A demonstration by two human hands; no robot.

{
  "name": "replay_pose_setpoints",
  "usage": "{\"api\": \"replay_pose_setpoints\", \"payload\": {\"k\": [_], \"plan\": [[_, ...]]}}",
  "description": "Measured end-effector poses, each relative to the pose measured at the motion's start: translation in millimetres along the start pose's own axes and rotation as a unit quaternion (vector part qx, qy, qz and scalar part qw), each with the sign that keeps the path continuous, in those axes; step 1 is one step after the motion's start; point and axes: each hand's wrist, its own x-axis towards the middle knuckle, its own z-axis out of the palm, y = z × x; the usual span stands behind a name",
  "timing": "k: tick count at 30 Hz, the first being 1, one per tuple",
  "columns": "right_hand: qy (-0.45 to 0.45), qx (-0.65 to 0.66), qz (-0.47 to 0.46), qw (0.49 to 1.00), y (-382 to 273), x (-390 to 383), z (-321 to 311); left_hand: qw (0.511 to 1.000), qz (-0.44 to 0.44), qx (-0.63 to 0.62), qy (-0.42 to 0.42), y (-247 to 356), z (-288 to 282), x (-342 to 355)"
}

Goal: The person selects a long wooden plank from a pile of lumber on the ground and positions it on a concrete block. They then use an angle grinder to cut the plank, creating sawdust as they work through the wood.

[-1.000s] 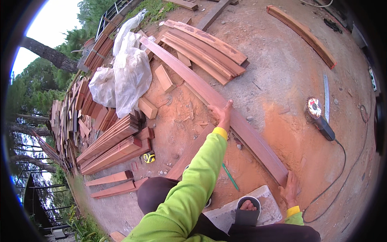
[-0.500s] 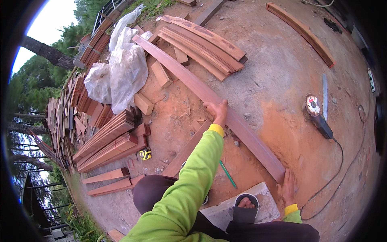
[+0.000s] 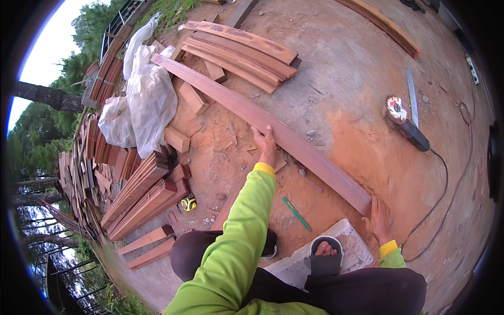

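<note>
A long reddish-brown wooden board (image 3: pixel 299 147) runs slantwise from the far left to near my right foot. My left hand (image 3: pixel 265 147) is at its near edge around the middle, fingertips against the wood; some fingers are hidden. At the board's near end, my right hand (image 3: pixel 378 220) holds the end, its fingers along the corner. Below the board, a green pencil-like stick (image 3: pixel 296 213) lies on the ground. Another plank (image 3: pixel 223 210) lies partly behind my left forearm.
An angle grinder (image 3: pixel 407 123) with a cord lies at right beside a flat metal strip (image 3: pixel 411 97). Stacked planks (image 3: pixel 142 194), a yellow tape measure (image 3: pixel 188 202) and plastic sheeting (image 3: pixel 149 100) are at left. My foot rests on a pale slab (image 3: pixel 359 247). More boards (image 3: pixel 241 52) lie beyond.
My left hand has shifted from across the board's top to its near edge. My right hand stays at the near end. The whole view has shifted a little.
</note>
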Motion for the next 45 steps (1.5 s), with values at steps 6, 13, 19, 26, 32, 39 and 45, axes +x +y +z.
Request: {"api": "replay_pose_setpoints", "payload": {"k": [6, 13, 19, 26, 32, 39, 45], "plan": [[0.002, -0.009, 0.001, 1.000, 3, 0, -3, 0.999, -0.032, -0.041, 0.008, 15, 10, -9], [0.037, -0.029, 0.021, 0.999, 15, -2, 15, 0.991, -0.013, -0.130, -0.036, 2, 4, -3], [-0.008, -0.019, 0.042, 0.999, -4, 2, -5, 1.000, 0.004, -0.006, -0.029, 7, 2, -2], [-0.010, -0.037, 0.046, 0.998, -8, -2, 2, 0.999, -0.030, -0.012, -0.015, 7, -6, 2], [-0.001, -0.068, 0.047, 0.997, -5, 4, 3, 0.996, -0.055, 0.066, -0.020, 10, -2, 11], [0.008, -0.053, 0.043, 0.998, -9, 2, 1, 0.996, -0.017, -0.083, -0.014, 11, 0, -3], [0.043, -0.070, 0.013, 0.997, -10, -1, 1, 0.996, 0.034, -0.054, -0.065, 11, -5, 3]]}}
